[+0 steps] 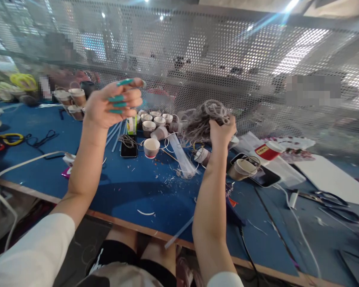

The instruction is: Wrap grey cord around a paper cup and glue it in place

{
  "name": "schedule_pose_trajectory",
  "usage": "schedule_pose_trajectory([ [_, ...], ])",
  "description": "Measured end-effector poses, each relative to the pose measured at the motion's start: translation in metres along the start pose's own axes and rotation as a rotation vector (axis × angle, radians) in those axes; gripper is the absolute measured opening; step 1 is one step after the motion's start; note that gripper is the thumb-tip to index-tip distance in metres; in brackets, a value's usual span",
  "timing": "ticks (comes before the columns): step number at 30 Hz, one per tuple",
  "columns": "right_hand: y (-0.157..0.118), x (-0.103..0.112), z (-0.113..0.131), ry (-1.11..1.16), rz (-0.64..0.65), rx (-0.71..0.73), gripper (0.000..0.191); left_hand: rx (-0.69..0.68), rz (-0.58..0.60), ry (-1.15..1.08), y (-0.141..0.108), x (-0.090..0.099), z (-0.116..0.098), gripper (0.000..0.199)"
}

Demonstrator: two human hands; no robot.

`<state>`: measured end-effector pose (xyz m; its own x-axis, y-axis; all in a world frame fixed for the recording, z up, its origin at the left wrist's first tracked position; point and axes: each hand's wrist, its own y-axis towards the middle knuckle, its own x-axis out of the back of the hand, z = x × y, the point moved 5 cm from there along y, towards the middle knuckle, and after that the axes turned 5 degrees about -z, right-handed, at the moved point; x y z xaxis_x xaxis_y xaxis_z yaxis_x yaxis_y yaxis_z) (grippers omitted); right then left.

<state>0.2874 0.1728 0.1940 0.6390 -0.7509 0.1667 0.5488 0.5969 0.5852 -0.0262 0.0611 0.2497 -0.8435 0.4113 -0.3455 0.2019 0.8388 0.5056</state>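
Note:
My right hand [223, 129] grips a loose bundle of grey yarn [209, 115], lifted above the far side of the blue table. Strands hang down to its left. My left hand [115, 99] is raised at the left, its fingers curled in and teal showing on the fingertips; whatever they hold, if anything, cannot be made out. Below and between the hands stand several small paper cups [148, 126], some wrapped in grey-brown yarn. One white cup [151, 147] sits nearer me, beside a phone [128, 146] with a coil of cord on it.
At the right lie a yarn-wrapped cup [242, 169], a larger phone [266, 176], a red and white cup [268, 150] and dark-handled scissors [332, 201]. A clear plastic sleeve [182, 155] lies mid-table among scraps. Yellow-handled scissors [13, 138] lie left. A perforated metal screen [179, 52] stands behind.

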Motion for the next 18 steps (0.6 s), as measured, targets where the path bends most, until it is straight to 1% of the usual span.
schedule_pose_trajectory([
  [1, 0.002, 0.001, -0.006, -0.011, -0.031, -0.007, 0.031, -0.044, 0.017, -0.041, -0.004, 0.004, -0.009, 0.025],
  [2, 0.003, 0.001, -0.013, -0.016, -0.053, -0.02, 0.031, -0.118, 0.02, -0.073, -0.007, 0.009, -0.02, 0.026],
  [4, 0.006, -0.001, -0.025, 0.0, -0.059, -0.056, 0.03, -0.228, 0.025, -0.039, -0.014, 0.017, -0.036, 0.026],
  [5, 0.007, -0.003, -0.029, 0.024, -0.044, -0.073, 0.03, -0.265, 0.013, 0.036, -0.015, 0.02, -0.04, 0.024],
  [7, 0.008, -0.009, -0.032, 0.103, 0.012, -0.1, 0.027, -0.296, -0.079, 0.272, -0.013, 0.027, -0.038, 0.024],
  [9, 0.007, -0.016, -0.029, 0.21, 0.088, -0.122, 0.023, -0.289, -0.226, 0.538, -0.005, 0.033, -0.021, 0.03],
  [10, 0.005, -0.02, -0.025, 0.268, 0.134, -0.127, 0.021, -0.262, -0.246, 0.66, 0.002, 0.033, -0.007, 0.035],
  [13, -0.002, -0.03, -0.01, 0.44, 0.275, -0.086, 0.018, -0.157, -0.235, 0.946, 0.023, 0.029, 0.046, 0.057],
  [14, -0.004, -0.032, -0.004, 0.49, 0.311, -0.065, 0.018, -0.105, -0.226, 1.008, 0.029, 0.027, 0.062, 0.063],
  [15, -0.006, -0.033, 0.0, 0.528, 0.339, -0.052, 0.019, -0.033, -0.183, 1.043, 0.034, 0.025, 0.078, 0.066],
  [16, -0.008, -0.034, 0.003, 0.557, 0.358, -0.048, 0.02, 0.028, -0.115, 1.062, 0.037, 0.021, 0.09, 0.065],
  [18, -0.01, -0.035, 0.006, 0.581, 0.374, -0.046, 0.019, 0.107, 0.002, 1.089, 0.039, 0.015, 0.102, 0.048],
])
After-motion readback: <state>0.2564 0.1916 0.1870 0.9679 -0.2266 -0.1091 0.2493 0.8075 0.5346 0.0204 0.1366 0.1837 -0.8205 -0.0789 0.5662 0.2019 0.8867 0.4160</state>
